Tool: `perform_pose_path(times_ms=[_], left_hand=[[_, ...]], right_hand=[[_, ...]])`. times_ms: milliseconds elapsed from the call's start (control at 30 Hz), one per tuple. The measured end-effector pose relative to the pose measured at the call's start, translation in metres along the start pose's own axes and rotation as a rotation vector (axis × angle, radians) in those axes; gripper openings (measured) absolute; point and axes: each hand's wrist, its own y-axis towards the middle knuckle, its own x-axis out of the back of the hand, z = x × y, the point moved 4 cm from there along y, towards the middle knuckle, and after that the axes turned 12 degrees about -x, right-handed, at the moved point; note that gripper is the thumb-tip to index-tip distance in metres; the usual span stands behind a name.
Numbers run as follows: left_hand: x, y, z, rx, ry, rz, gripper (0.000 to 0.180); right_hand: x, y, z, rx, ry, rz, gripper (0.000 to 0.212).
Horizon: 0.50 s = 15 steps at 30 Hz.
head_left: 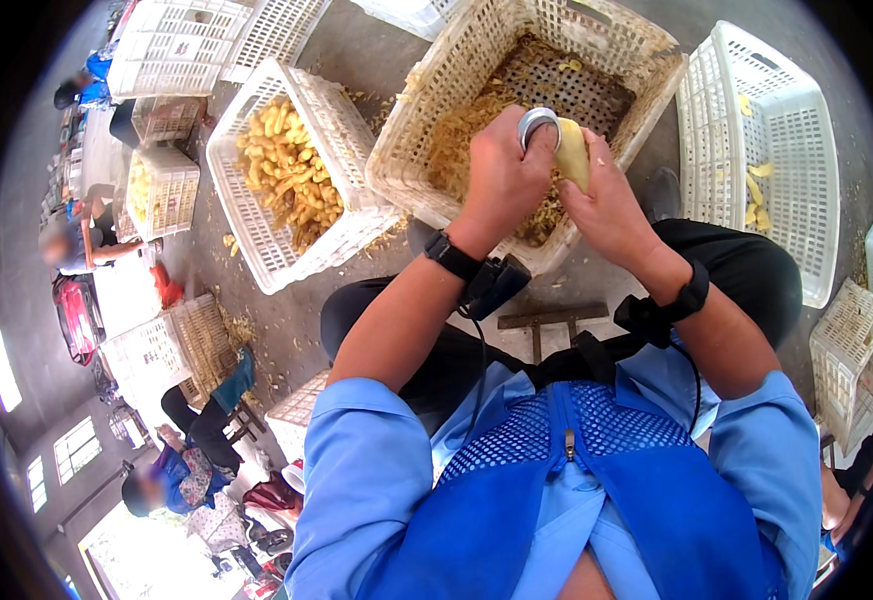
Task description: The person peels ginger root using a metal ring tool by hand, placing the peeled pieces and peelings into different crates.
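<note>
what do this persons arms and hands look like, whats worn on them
The left hand and right hand are ungloved. Light blue fabric sleeves end near the elbows. Each wrist has a black strap with a black boxy device and a thin black cable.

No text, label, brand, number or sign legible on anything in view. Too small or too blurred to make out any lettering in the background.
</note>
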Motion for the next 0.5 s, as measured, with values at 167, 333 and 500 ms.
perform_pose_path(times_ms=[167,333,500], left_hand=[[0.002,-0.006,0.033,0.140,-0.101,-0.060,0.015],[-0.001,-0.002,0.013,0.123,-0.210,0.004,0.014],[0.001,0.000,0.016,0.218,-0.440,-0.082,0.015]], right_hand=[[-0.004,0.000,-0.002,-0.007,0.017,0.045,0.059],[0.003,0.003,0.001,-0.094,0.113,0.059,0.058],[0.003,0.006,-0.001,-0.482,0.431,0.268,0.041]])
